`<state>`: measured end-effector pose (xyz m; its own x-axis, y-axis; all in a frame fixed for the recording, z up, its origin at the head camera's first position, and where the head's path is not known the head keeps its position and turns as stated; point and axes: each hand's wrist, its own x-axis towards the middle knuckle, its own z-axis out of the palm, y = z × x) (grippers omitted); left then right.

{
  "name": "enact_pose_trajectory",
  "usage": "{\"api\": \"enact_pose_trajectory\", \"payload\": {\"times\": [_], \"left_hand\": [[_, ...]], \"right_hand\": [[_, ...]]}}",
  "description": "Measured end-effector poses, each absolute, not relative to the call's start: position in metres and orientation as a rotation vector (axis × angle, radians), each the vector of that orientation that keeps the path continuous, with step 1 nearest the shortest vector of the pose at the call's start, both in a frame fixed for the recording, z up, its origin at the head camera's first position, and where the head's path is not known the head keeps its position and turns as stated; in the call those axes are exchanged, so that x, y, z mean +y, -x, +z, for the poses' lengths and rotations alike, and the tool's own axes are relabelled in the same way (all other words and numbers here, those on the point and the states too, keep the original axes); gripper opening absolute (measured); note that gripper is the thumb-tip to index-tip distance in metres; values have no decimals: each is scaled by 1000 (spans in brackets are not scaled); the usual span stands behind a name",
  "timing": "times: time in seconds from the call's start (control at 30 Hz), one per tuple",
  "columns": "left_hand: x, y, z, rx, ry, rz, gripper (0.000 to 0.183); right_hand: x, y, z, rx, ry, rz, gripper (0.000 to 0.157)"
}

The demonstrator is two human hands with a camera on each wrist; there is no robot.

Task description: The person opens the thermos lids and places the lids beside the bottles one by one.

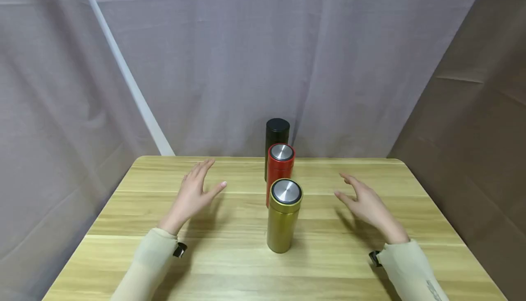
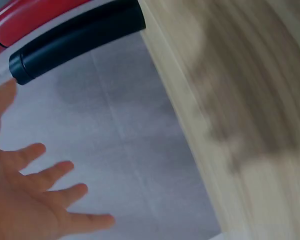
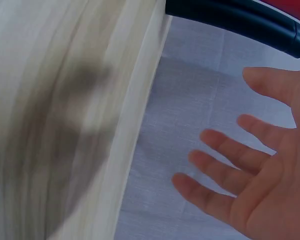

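Note:
Three thermos flasks stand upright in a row running away from me at the middle of the table. Nearest is a gold thermos flask (image 1: 282,225) with a silver-topped lid. Behind it stands a red thermos flask (image 1: 280,169), partly hidden by the gold one. A black thermos flask (image 1: 277,131) is farthest back, its lower part mostly covered by the red one. My left hand (image 1: 193,198) hovers left of the row, fingers spread and holding nothing. To the right, my right hand (image 1: 367,205) is also held above the table, fingers apart, touching nothing.
The wooden table (image 1: 230,264) has its back edge close to a grey curtain (image 1: 213,63). A brown cloth (image 1: 476,123) hangs at the right side. A pale strip (image 1: 127,72) runs diagonally down the curtain at the left.

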<state>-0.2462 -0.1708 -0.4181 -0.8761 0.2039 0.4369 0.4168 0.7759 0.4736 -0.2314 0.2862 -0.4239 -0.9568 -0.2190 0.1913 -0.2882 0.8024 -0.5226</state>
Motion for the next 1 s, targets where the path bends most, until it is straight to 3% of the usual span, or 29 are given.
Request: {"api": "enact_pose_trajectory", "payload": {"times": [0.3,0.5,0.67,1.0], "left_hand": [[-148,228,-419,-2501,753,-951,75],[-127,215,-417,-2456,865,-1044,64],[-111,210,-419,-2464,939,-1100,61],[-87,203,-422,-2491,1077,-1263,73]], "right_hand": [[280,222,-430,-2810,-480,927,49],[274,219,-434,-2749,-542,910,37],[272,217,-435,-2738,-573,948,34],[263,211,-437,-2767,-609,991,33]]}}
